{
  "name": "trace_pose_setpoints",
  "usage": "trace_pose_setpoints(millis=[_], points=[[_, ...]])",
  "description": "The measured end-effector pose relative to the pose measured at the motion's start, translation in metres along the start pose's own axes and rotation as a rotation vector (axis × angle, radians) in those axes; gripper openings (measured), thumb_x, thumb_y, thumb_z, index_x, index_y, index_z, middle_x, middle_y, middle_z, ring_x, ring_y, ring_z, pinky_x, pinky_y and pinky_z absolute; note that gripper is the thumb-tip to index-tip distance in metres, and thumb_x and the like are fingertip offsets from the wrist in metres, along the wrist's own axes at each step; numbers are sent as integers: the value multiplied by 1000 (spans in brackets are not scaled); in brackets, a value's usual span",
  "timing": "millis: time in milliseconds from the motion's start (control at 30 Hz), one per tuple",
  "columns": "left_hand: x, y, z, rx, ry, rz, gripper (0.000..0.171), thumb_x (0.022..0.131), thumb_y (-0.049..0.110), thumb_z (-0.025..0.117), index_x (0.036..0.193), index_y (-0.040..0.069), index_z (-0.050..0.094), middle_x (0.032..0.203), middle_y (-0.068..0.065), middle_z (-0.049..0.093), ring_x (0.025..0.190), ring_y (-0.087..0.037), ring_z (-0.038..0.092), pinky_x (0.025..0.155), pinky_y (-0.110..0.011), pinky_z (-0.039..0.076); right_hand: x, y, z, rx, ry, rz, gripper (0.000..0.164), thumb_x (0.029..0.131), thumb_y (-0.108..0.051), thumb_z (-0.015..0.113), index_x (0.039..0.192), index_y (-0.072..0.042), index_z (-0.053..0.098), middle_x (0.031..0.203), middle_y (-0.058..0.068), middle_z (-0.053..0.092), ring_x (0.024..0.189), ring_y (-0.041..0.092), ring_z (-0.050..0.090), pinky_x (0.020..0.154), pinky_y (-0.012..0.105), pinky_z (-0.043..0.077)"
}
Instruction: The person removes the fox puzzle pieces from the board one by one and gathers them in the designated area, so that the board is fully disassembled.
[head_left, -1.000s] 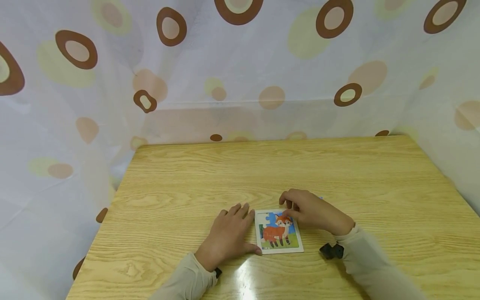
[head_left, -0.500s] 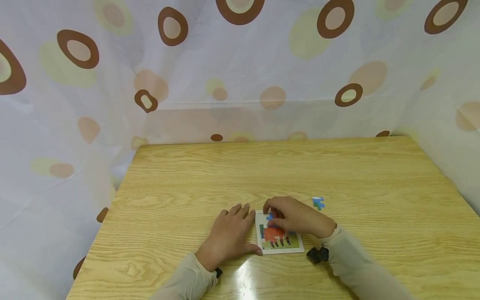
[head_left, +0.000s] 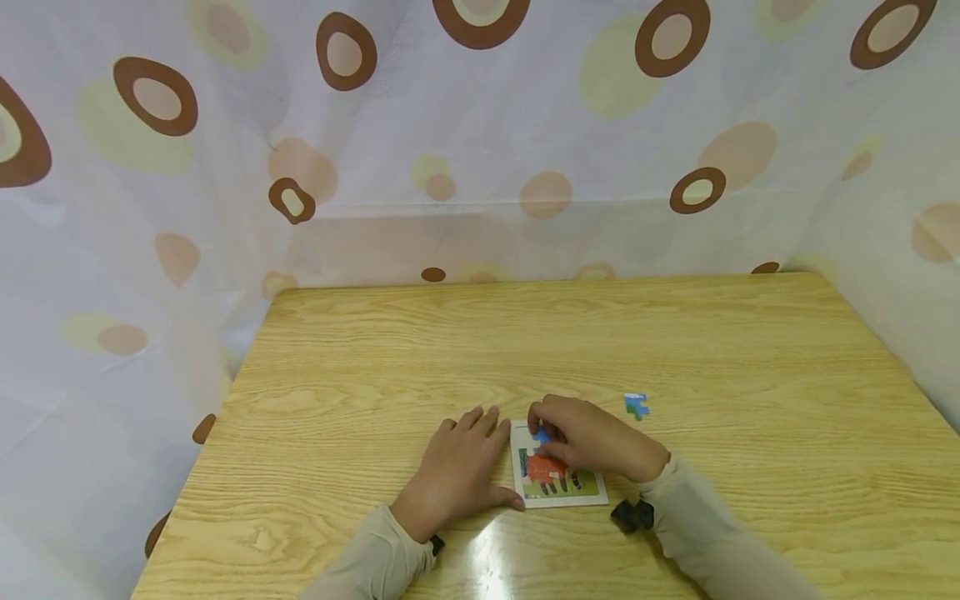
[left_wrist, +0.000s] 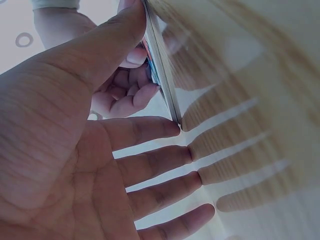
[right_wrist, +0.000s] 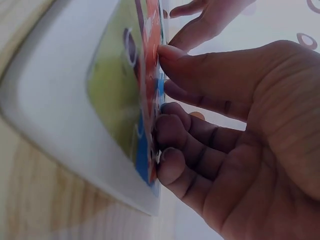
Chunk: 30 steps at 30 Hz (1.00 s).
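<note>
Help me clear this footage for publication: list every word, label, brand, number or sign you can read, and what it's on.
No readable text anywhere.
Puzzle: tiny pale marks near its lower-left corner, too small to make out; the right hand hides part of it.
Loose piece: no lettering visible.
Patterned backdrop: printed shapes, no lettering visible.

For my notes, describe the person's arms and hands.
Long beige sleeves reach the wrists on both sides. The left hand and right hand are gloveless. A blocky black device sits at the right cuff; a black bit shows at the left.
</note>
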<state>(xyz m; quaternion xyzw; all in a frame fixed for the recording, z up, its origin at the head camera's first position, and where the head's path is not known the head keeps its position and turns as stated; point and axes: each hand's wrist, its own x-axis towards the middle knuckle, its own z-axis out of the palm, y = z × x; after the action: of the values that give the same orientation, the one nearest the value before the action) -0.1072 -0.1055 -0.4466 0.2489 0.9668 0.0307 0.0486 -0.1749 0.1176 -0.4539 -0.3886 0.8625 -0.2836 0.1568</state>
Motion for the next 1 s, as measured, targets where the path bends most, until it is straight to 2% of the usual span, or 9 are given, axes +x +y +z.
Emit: trace_pose_setpoints(millis=[200, 467, 1000], points=[[0, 0, 0, 5, -11, -3, 98, 76, 75, 74, 148, 11, 56, 154, -12, 51, 140, -31, 49, 102, -50, 48, -2, -1, 1, -64, 9, -24, 16, 94, -12, 75, 106, -13, 64, 95, -4, 56, 73, 8, 49, 67, 27, 45], [1, 0, 0, -1, -13, -7, 99, 75, 76, 74, 149, 12, 56, 154, -12, 51, 140, -31, 49, 103, -50, 47, -2, 0, 2, -91, 8, -50, 21, 93, -11, 77, 108, -13, 64, 93, -3, 53, 70, 6, 47, 64, 25, 44], [2, 1, 0, -7, -26, -9, 99, 75, 76, 74, 149, 12, 56, 155, -12, 50, 140, -31, 48, 103, -50, 47, -3, -2, 1, -45, 28, -43, 21, 93, -7, 76, 105, -15, 60, 98, 1, 46, 73, 9, 47, 65, 25, 45]])
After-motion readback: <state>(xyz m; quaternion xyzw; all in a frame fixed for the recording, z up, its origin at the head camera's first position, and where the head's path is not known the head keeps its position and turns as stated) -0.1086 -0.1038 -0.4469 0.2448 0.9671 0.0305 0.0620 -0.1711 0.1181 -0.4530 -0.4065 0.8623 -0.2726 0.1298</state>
